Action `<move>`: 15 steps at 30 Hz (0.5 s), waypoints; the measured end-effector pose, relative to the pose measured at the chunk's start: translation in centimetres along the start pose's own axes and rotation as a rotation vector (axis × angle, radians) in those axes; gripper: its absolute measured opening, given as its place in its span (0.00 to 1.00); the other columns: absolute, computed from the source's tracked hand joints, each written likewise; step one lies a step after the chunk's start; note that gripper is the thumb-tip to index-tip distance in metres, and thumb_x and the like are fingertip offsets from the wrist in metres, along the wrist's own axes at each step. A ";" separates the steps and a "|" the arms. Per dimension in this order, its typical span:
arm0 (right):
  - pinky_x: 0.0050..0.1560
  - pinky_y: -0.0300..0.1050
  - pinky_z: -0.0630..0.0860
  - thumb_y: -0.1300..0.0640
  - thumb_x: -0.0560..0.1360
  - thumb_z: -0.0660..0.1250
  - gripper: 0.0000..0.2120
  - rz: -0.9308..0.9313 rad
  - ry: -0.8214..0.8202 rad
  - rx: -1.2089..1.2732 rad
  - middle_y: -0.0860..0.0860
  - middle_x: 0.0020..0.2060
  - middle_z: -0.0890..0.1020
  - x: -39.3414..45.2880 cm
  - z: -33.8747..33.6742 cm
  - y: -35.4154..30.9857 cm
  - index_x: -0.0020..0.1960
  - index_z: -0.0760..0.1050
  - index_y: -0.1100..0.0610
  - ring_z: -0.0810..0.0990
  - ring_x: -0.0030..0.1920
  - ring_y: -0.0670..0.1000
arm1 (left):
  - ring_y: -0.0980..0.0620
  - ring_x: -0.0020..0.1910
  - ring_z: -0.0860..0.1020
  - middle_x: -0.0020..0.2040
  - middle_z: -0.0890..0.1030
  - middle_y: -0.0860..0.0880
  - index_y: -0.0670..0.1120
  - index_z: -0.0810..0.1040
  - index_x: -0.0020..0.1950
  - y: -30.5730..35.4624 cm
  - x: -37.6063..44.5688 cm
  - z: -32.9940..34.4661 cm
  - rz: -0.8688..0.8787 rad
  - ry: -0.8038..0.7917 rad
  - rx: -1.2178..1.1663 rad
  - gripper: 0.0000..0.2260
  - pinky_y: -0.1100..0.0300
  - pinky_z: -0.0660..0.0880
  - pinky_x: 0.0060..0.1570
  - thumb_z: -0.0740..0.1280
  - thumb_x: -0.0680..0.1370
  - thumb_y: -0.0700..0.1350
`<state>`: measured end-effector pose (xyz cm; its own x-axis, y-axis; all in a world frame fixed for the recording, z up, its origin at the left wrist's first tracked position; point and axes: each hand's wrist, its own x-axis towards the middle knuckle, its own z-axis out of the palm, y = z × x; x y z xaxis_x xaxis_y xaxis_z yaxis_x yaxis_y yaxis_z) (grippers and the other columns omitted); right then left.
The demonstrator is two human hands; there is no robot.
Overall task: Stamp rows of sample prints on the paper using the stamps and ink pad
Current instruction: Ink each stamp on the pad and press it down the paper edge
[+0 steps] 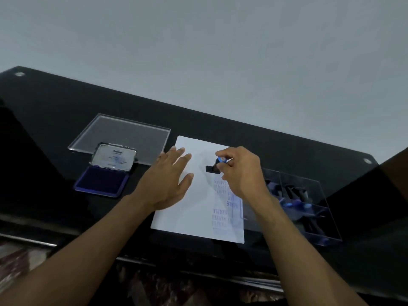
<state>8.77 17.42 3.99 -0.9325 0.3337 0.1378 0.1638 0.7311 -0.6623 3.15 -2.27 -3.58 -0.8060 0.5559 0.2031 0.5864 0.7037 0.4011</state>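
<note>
2 hands: left (170, 180) flat, released on 1 paper (196, 208); right (240, 173) gripping 1 stamp (215, 166); 1 ink pad (101, 181) nr.

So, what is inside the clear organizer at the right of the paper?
The clear organizer holds several stamps with blue handles and dark bodies, lying in its compartments. Their exact number cannot be told: the picture is blurred there, and the right hand covers its near-left corner.
</note>
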 end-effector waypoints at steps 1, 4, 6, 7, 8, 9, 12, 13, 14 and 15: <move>0.49 0.44 0.82 0.62 0.75 0.71 0.11 0.005 0.001 -0.010 0.47 0.52 0.79 0.3 -0.3 0.4 0.57 0.83 0.53 0.83 0.43 0.49 | 0.48 0.81 0.53 0.81 0.59 0.49 0.50 0.62 0.80 0.3 0.4 0.3 0.001 -0.008 -0.002 0.30 0.48 0.52 0.79 0.50 0.80 0.61; 0.51 0.41 0.81 0.61 0.76 0.71 0.12 -0.013 0.024 -0.048 0.46 0.50 0.77 1.4 -0.9 1.4 0.59 0.81 0.53 0.80 0.44 0.47 | 0.48 0.81 0.52 0.81 0.58 0.49 0.50 0.62 0.80 0.8 1.8 1.2 0.005 -0.036 0.008 0.30 0.46 0.53 0.79 0.49 0.80 0.62; 0.48 0.35 0.79 0.61 0.76 0.70 0.12 -0.038 0.044 -0.082 0.46 0.49 0.77 2.2 -1.2 1.9 0.59 0.81 0.53 0.78 0.44 0.46 | 0.48 0.81 0.52 0.81 0.59 0.49 0.50 0.62 0.80 0.8 2.8 1.8 0.004 -0.042 0.016 0.31 0.45 0.53 0.79 0.50 0.80 0.62; 0.45 0.31 0.76 0.61 0.77 0.70 0.11 -0.052 0.052 -0.092 0.46 0.49 0.77 2.7 -1.3 2.1 0.59 0.81 0.53 0.78 0.43 0.46 | 0.48 0.81 0.52 0.81 0.59 0.49 0.50 0.62 0.80 0.8 3.4 2.1 0.002 -0.047 0.022 0.31 0.46 0.52 0.79 0.50 0.80 0.62; 0.42 0.27 0.72 0.61 0.77 0.70 0.11 -0.059 0.055 -0.102 0.46 0.48 0.77 3.2 -1.5 2.3 0.58 0.82 0.54 0.78 0.43 0.45 | 0.48 0.81 0.52 0.81 0.58 0.49 0.50 0.62 0.80 0.7 3.9 2.4 0.000 -0.052 0.030 0.31 0.47 0.51 0.79 0.50 0.80 0.62; 0.41 0.25 0.68 0.61 0.76 0.70 0.10 -0.059 0.054 -0.109 0.46 0.48 0.78 3.7 -1.5 2.4 0.57 0.82 0.54 0.77 0.43 0.45 | 0.48 0.81 0.52 0.81 0.58 0.50 0.51 0.61 0.80 0.6 4.5 2.6 -0.002 -0.056 0.038 0.31 0.49 0.49 0.79 0.50 0.80 0.62; 0.42 0.22 0.67 0.60 0.76 0.70 0.12 -0.061 0.045 -0.111 0.48 0.53 0.79 5.4 -1.4 2.9 0.60 0.81 0.54 0.77 0.46 0.43 | 0.48 0.81 0.50 0.82 0.56 0.50 0.52 0.60 0.80 0.2 6.1 3.0 -0.009 -0.076 0.055 0.31 0.50 0.47 0.78 0.48 0.79 0.63; 0.45 0.23 0.68 0.59 0.76 0.70 0.13 -0.068 0.039 -0.115 0.49 0.54 0.79 5.8 -1.4 2.9 0.61 0.80 0.54 0.78 0.47 0.44 | 0.48 0.81 0.50 0.82 0.56 0.50 0.52 0.59 0.81 0.1 6.7 3.1 -0.013 -0.086 0.057 0.32 0.49 0.47 0.78 0.48 0.79 0.64; 0.49 0.26 0.71 0.59 0.76 0.70 0.14 -0.075 0.031 -0.114 0.49 0.55 0.80 6.3 -1.3 3.0 0.62 0.80 0.54 0.79 0.48 0.45 | 0.48 0.81 0.50 0.82 0.56 0.50 0.52 0.59 0.81 0.0 7.2 3.1 -0.015 -0.094 0.061 0.32 0.48 0.47 0.78 0.48 0.79 0.64; 0.52 0.30 0.74 0.60 0.76 0.70 0.14 -0.082 0.024 -0.111 0.50 0.56 0.80 6.7 -1.2 3.0 0.62 0.80 0.55 0.80 0.49 0.46 | 0.47 0.81 0.49 0.82 0.56 0.50 0.52 0.59 0.81 -0.2 7.8 3.2 -0.014 -0.098 0.068 0.32 0.48 0.47 0.78 0.48 0.79 0.64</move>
<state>3.45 22.60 3.83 -0.9365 0.2835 0.2063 0.1235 0.8174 -0.5627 -2.94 3.34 -4.90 -0.8041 0.5845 0.1083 0.5823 0.7378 0.3414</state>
